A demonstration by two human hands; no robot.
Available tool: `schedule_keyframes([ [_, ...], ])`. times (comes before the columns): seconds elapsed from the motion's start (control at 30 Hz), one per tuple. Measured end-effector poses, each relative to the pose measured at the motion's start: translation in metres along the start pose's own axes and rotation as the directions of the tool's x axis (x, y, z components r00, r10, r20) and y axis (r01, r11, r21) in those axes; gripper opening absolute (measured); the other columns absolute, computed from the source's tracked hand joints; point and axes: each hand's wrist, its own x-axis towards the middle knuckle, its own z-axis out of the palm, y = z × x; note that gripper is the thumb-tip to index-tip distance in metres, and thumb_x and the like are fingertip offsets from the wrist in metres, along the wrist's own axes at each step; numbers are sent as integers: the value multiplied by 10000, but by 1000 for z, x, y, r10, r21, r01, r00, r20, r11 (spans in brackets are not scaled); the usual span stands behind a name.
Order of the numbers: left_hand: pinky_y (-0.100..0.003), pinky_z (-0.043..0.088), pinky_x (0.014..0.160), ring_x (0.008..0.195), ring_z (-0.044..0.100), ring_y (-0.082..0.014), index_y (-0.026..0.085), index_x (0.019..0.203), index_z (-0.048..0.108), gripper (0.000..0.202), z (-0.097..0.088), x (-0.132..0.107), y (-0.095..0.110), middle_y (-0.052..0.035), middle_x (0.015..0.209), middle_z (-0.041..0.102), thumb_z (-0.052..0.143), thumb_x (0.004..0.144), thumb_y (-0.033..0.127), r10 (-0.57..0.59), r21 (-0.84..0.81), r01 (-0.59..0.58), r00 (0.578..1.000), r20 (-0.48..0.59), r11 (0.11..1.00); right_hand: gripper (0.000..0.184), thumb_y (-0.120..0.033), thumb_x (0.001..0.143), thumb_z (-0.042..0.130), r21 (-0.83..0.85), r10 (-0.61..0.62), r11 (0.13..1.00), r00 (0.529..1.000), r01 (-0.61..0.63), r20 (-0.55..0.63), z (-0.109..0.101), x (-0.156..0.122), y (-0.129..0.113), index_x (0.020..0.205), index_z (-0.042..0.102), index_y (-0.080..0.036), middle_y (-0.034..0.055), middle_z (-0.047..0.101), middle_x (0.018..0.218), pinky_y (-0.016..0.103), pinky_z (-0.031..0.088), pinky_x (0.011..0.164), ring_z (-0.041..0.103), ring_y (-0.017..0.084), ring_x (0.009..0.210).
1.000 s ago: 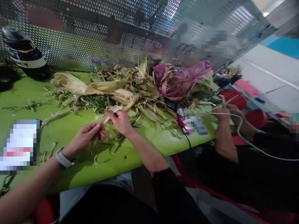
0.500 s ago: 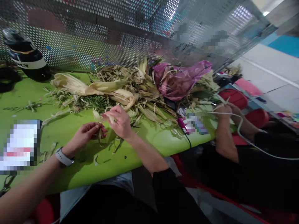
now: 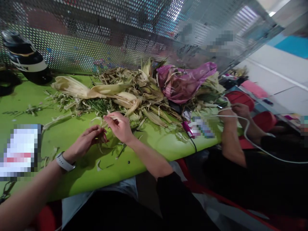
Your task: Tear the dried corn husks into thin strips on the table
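Observation:
My left hand, with a white watch on its wrist, pinches the lower end of a pale corn husk strip just above the green table. Beside it, my right hand is closed on the upper part of the same husk, thumb and fingers pressed together. A big heap of dry corn husks lies right behind both hands. Loose husk scraps lie on the table under my hands.
A pink plastic bag sits on the heap at the right. Another person's hands work on husks at the table's right end, a white cable across their arm. A perforated metal screen backs the table; a dark helmet sits far left.
My right hand has dropped and shifted slightly left toward the heap. The husk piece that stood up between my hands now lies lower. The other person's hands moved a little.

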Motion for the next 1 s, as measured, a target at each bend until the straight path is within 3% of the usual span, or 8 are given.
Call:
schedule_keyframes([
  [0.17, -275, 522, 838, 848, 679, -175, 159, 900, 690, 241, 8, -4, 6, -68, 883, 740, 696, 840, 392, 71, 209, -87, 994, 85, 974, 427, -511, 818, 656, 16, 261, 965, 959, -261, -109, -4, 7, 16, 1065, 543, -182, -33, 591, 719, 246, 455, 641, 536, 101, 610],
  [0.3, -283, 510, 846, 886, 679, -191, 162, 904, 723, 228, 9, -5, 6, -88, 934, 751, 718, 821, 375, 118, 268, -129, 991, 56, 955, 561, -434, 778, 717, -24, 221, 974, 963, -227, -158, -4, 9, 18, 1207, 475, -164, -67, 528, 677, 244, 440, 650, 523, 103, 618],
  [0.37, -259, 509, 763, 785, 661, -170, 161, 884, 733, 214, 7, -5, 5, -71, 838, 739, 729, 813, 362, 154, 307, -163, 987, 52, 938, 484, -389, 812, 683, -52, 137, 988, 977, -147, -165, -5, 7, 12, 1195, 497, -161, -62, 508, 689, 238, 430, 633, 490, 96, 602],
  [0.47, -239, 501, 687, 694, 632, -144, 160, 860, 724, 217, 7, -4, 4, -51, 756, 713, 727, 814, 371, 171, 288, -171, 985, 25, 942, 246, -339, 901, 547, -13, 68, 998, 997, -68, -26, -8, 4, 2, 1065, 584, -159, -26, 541, 740, 225, 415, 592, 463, 83, 583],
  [0.6, -239, 503, 658, 661, 630, -141, 151, 843, 713, 231, 9, -5, 5, -53, 729, 709, 733, 809, 379, 150, 299, -155, 988, 37, 942, 247, -382, 881, 593, -29, 147, 989, 961, -144, 235, -9, 2, -4, 988, 653, -168, -9, 592, 765, 211, 407, 572, 496, 83, 606],
  [0.7, -234, 505, 625, 624, 631, -133, 159, 878, 698, 224, 9, -6, 6, -40, 719, 706, 723, 823, 375, 113, 269, -126, 992, 63, 955, 257, -408, 844, 645, 35, 150, 986, 954, -165, 261, -3, 2, 0, 904, 664, -158, 4, 608, 786, 210, 441, 608, 537, 93, 660],
  [0.87, -264, 562, 702, 713, 684, -160, 151, 942, 720, 257, 10, -6, 4, -68, 805, 738, 734, 813, 373, -7, 32, 5, 997, 75, 999, 241, -392, 870, 614, 291, 214, 908, 930, -302, 300, 4, 2, 10, 928, 649, -161, 27, 655, 883, 222, 503, 662, 596, 110, 739],
  [1.0, -270, 575, 680, 674, 678, -155, 143, 883, 722, 242, 11, -5, 4, -57, 786, 725, 783, 765, 345, -15, -55, 18, 998, 58, 998, 261, -418, 848, 656, 336, 163, 910, 954, -244, 251, 4, 4, 11, 880, 684, -160, 26, 625, 887, 233, 500, 725, 589, 109, 787],
])
